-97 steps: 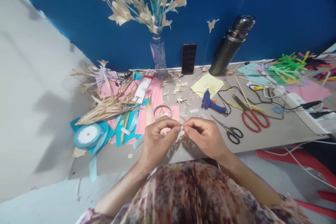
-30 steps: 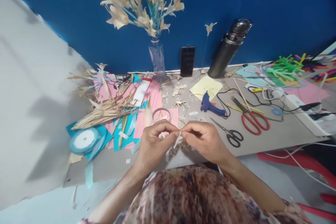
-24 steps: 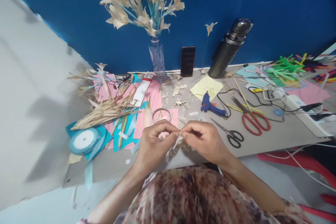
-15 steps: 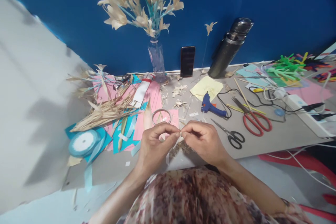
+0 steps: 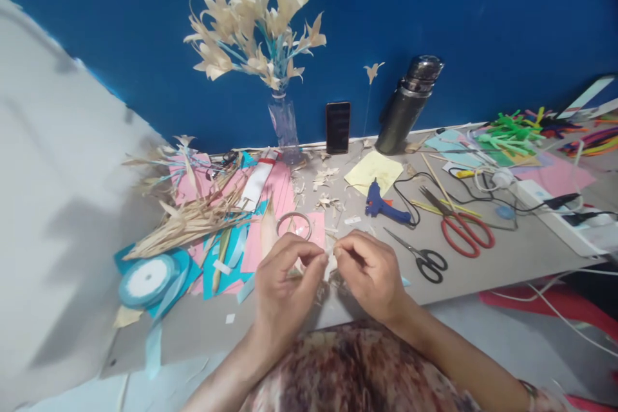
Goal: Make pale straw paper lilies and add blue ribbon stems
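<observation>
Over the front of the table, my left hand (image 5: 288,278) and my right hand (image 5: 369,275) face each other, a small gap between their fingertips. Thumb and forefinger are pinched together on each. Whatever lies in the pinches is too small to make out; a pale sliver shows between the hands. Just beyond my left hand lies a roll of tape (image 5: 309,226) on pink paper (image 5: 252,250). Black-handled scissors (image 5: 427,265) rest to the right of my right hand. Pale husk scraps (image 5: 328,202) are scattered behind the hands.
A bottle (image 5: 286,132) of husk flowers (image 5: 263,19), a phone (image 5: 338,127) and a flask (image 5: 405,109) stand along the blue wall. Rightward lie a blue glue gun (image 5: 383,205), red-handled scissors (image 5: 466,232) and a power strip (image 5: 550,215). Dried husks (image 5: 181,228) and a ribbon spool (image 5: 145,280) lie left.
My fingertips, close together before, have parted slightly. The camera view has tilted upward a little, so the table things appear lower.
</observation>
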Demonstrator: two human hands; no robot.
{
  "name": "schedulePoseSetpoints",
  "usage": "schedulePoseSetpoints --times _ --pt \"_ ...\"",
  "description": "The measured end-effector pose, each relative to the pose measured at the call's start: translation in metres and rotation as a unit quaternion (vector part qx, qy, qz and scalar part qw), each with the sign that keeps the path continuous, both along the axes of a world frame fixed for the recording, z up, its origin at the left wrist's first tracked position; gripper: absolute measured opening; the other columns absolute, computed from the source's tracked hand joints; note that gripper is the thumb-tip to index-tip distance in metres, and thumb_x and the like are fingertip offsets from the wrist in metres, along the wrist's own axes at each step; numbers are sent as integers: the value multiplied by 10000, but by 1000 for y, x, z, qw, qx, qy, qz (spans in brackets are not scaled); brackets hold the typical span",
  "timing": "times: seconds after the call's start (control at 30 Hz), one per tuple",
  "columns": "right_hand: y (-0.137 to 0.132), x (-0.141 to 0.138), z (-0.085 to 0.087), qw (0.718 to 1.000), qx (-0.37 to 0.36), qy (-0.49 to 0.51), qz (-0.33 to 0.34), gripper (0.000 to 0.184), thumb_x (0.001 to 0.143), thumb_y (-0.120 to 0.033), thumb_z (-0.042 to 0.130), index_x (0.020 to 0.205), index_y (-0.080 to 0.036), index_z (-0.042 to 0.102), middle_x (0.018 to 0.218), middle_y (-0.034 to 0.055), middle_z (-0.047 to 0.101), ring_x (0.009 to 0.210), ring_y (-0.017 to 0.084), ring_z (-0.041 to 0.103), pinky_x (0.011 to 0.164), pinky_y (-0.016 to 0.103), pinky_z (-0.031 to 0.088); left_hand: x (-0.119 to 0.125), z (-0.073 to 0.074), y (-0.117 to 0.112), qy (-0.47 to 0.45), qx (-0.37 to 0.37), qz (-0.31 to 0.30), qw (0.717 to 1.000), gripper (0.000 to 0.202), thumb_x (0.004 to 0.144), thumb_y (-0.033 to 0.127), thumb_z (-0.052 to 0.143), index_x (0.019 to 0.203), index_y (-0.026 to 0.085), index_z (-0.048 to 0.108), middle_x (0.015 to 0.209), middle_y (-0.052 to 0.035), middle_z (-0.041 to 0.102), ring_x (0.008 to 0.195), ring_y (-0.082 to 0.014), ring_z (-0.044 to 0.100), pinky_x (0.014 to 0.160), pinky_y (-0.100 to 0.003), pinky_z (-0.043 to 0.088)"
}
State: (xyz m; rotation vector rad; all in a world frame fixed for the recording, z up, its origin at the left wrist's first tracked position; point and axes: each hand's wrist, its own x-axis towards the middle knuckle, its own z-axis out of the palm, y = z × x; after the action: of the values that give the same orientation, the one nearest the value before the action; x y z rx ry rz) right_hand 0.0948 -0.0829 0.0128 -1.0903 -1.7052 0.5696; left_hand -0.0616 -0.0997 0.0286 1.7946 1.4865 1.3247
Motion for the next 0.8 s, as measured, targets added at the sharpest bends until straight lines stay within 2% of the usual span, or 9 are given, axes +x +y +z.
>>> schedulePoseSetpoints --times 0.1,0.2,0.4,0.5,0.6,0.7,0.8 --pt "-4 -1 -1 999 36 -14 -5 182 869 -91 551 740 -194 626 659 1 613 596 125 544 598 238 418 5 0 -2 67 31 0 997 109 860 129 651 774 182 695 732 -6 664 683 -132 607 660 -253 461" --pt "-7 1 -2 999 42 -24 -1 180 876 -80 560 776 -192 660 672 7 641 603 126 568 598 236 427 7 -1 -3 93 37 -8 995 109 876 132 634 807 179 705 749 -11 679 708 -142 625 671 -262 462" --pt "-13 5 -4 998 44 -41 -7 177 873 -76 568 792 -178 688 664 10 638 592 124 572 580 235 422 10 0 -9 55 -3 -28 998 145 881 103 612 808 181 711 744 3 679 696 -121 623 656 -233 466" --pt "-15 7 -3 999 16 -49 -2 184 880 -92 568 776 -183 690 655 8 633 582 124 563 570 239 410 10 2 -10 45 -14 -36 998 152 887 114 610 802 182 716 750 -4 695 711 -130 639 664 -235 476" --pt "-16 11 -4 998 -21 -50 20 187 896 -114 560 788 -191 693 677 18 658 599 131 581 594 244 426 10 2 -11 45 -25 -38 998 155 889 123 610 797 183 720 766 -16 711 721 -139 649 678 -240 488" --pt "-16 14 -4 998 -22 -50 35 201 910 -136 545 779 -195 686 692 25 669 626 138 599 623 248 439 10 0 -11 55 -29 -39 997 157 887 124 605 807 187 724 796 -30 726 744 -151 662 702 -252 500" --pt "-15 15 -4 997 -28 -64 28 205 892 -137 546 744 -196 676 660 9 637 587 128 557 593 248 414 12 -1 -11 67 -27 -50 996 165 879 113 595 803 185 724 786 -35 721 749 -157 667 704 -256 503"
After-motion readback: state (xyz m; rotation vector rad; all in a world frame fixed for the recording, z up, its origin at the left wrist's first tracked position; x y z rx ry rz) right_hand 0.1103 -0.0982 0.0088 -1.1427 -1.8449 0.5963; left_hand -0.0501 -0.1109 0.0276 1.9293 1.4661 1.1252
